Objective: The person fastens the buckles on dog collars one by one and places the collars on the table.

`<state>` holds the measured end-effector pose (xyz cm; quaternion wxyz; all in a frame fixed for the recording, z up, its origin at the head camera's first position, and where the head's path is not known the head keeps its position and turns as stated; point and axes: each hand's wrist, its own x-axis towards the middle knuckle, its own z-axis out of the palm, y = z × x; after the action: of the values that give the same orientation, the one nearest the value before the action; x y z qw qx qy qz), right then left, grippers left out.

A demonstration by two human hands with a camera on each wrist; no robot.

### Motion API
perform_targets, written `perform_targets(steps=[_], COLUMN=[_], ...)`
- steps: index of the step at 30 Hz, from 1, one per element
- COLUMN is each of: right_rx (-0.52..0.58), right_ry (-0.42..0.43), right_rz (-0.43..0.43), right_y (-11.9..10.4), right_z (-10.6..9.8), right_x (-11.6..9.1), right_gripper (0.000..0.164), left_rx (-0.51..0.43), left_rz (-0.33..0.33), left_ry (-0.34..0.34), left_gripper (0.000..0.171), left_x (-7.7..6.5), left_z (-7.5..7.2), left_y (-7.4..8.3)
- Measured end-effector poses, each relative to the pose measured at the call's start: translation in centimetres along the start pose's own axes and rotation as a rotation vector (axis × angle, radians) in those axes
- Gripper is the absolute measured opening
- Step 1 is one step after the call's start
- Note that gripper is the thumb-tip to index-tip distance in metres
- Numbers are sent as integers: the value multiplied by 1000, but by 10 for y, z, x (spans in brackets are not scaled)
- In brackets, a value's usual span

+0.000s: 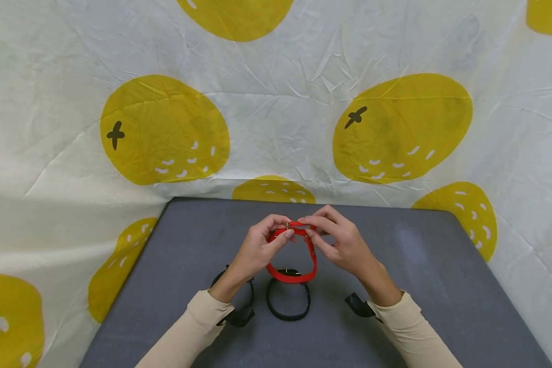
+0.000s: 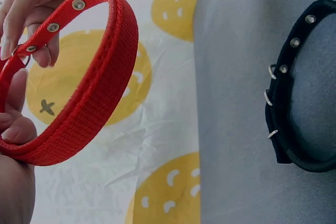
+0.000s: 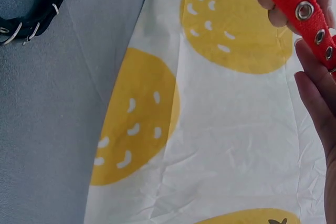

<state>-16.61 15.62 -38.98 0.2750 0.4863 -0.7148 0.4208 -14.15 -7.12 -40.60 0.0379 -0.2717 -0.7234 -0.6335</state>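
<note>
A red collar (image 1: pixel 291 278) with metal eyelets hangs in a loop between both hands, above the table's far half. My left hand (image 1: pixel 263 244) pinches it at the buckle, thumb toward me. On the other side my right hand (image 1: pixel 340 240) pinches the strap just right of the buckle between thumb and fingers. In the left wrist view the red collar (image 2: pixel 100 93) shows its woven band and several eyelets. The right wrist view catches the eyelet strap (image 3: pixel 304 11) close to the right fingers. The buckle itself is partly covered by the fingers.
A black collar (image 1: pixel 289 318), buckled in a loop, lies on the grey table (image 1: pixel 423 327) below the hands. Another black loop (image 1: pixel 251 294) lies left, partly behind the left wrist. A white cloth (image 1: pixel 280 138) with yellow fruit prints hangs behind the table.
</note>
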Motion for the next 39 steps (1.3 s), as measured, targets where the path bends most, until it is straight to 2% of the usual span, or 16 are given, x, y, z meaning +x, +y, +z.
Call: perform_targets(steps=[5, 9, 15, 18, 23, 29, 31, 34, 39], right_rx=[-24, -35, -26, 25, 178, 266, 255, 177, 47], right_ry=[-1, -7, -36, -18, 52, 44, 31, 0, -54], right_rz=[-24, -44, -50, 14, 136, 112, 92, 54, 3], right_y=[-1, -2, -2, -4, -10, -16, -16, -12, -8], right_z=[1, 1, 3, 4, 6, 8, 9, 11, 14], right_x=[0, 0, -1, -1, 0, 4, 4, 2, 0], right_gripper=[24, 21, 25, 35, 46, 44, 37, 29, 37], left_rx=[-28, -47, -90, -71, -67, -101, -108, -101, -33], left_rz=[32, 58, 40, 28, 25, 61, 62, 56, 62], left_ry=[9, 8, 0, 24, 44, 22, 21, 40, 83], left_gripper=[22, 24, 27, 28, 29, 28, 29, 30, 25], left_x=[-1, -2, -1, -1, -1, 1, 2, 3, 4], left_z=[0, 0, -1, -2, -3, -2, -1, 0, 0], left_y=[1, 2, 1, 1, 2, 7, 7, 6, 4])
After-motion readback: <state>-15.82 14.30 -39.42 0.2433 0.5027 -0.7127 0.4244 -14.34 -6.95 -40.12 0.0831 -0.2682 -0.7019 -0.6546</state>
